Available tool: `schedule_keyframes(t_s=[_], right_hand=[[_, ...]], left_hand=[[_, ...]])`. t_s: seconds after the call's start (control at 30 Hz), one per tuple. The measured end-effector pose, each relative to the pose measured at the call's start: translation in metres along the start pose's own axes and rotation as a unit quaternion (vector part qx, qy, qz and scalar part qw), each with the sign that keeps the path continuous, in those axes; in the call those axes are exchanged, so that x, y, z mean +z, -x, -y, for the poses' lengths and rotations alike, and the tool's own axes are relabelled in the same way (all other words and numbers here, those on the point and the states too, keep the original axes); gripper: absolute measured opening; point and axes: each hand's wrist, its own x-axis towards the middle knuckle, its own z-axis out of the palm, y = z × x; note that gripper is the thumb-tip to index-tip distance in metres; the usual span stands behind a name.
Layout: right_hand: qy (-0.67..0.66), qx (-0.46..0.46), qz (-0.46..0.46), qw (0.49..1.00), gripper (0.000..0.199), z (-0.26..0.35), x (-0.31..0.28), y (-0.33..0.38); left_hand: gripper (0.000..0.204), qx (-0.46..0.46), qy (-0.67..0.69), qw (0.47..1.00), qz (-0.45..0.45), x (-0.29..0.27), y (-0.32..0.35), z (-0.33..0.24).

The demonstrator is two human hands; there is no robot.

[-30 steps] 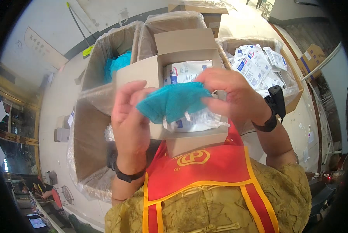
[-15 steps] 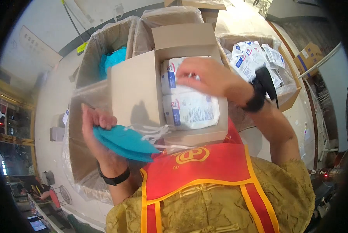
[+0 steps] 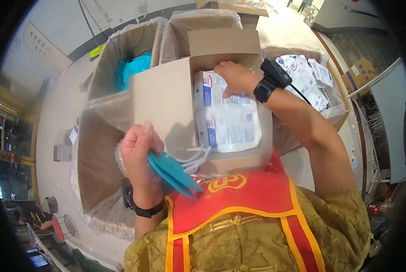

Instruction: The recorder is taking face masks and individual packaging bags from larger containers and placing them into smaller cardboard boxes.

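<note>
- Nearest: a red vest (image 3: 243,199) with yellow trim over a gold patterned shirt, filling the lower middle of the view.
- Just above and to the left: left hand (image 3: 141,161), fingers closed around a teal face mask (image 3: 173,172), thumb on top and the folded body of the mask pinched against the palm; white ear loops trailing loose to the right toward the carton.
- Likely very light, soft and floppy, easy to crease; best held by the folded edge or by the loops rather than crushed in the fist; loops apt to snag on the carton flap.
- Black band on the left wrist, below the hand.
- Beneath and left of that hand: a large brown carton lined with clear plastic (image 3: 98,172), interior mostly in shadow.
- Middle: a smaller open cardboard box (image 3: 166,97) held close to the chest, flaps up, packed with flat white-and-blue sealed packets (image 3: 232,124).
- Packets probably light, slick in their film wrap, slightly pliant; safest taken by an edge or corner.
- Right hand (image 3: 234,77) reaching into the far end of this box, fingers bent and pressing down on the top packet; touching, but whether clamped on it or merely resting cannot be told.
- Black device strapped on the right wrist (image 3: 271,79), thin cable running off it.
- Farther left: another lined carton holding a heap of teal masks (image 3: 132,70).
- Farther right: a lined carton of loose white-and-blue packets (image 3: 305,77).
</note>
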Motion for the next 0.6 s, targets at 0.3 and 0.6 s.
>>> schedule_keyframes(t_s=[0.3,0.6], right_hand=[[-0.156,-0.090,-0.175,0.968,0.027,0.027,-0.046,0.066],[-0.216,-0.164,-0.117,0.955,0.023,0.059,-0.102,0.119]], left_hand=[[0.018,0.032,-0.188,0.981,0.018,0.018,-0.014,0.009],[0.029,-0.085,-0.238,0.944,0.210,0.057,-0.028,0.003]])
